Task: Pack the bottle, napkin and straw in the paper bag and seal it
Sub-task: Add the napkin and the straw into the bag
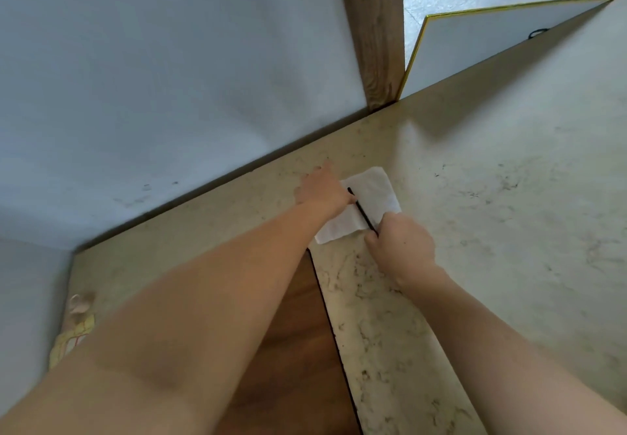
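A white napkin [376, 190] lies flat on the pale marbled countertop [492, 197]. Across it lies a thin black straw [361, 208]. My left hand [324, 191] rests on the napkin's left part, its thumb touching the straw's middle. My right hand [400, 244] is at the napkin's near edge, fingers curled round the straw's near end. No bottle and no paper bag are in view.
A grey wall [169, 78] runs along the counter's far edge, with a wooden post [376, 34] at the corner. A white board with a yellow rim [492, 34] leans behind the counter. Brown wooden floor [298, 349] shows below the counter's near edge.
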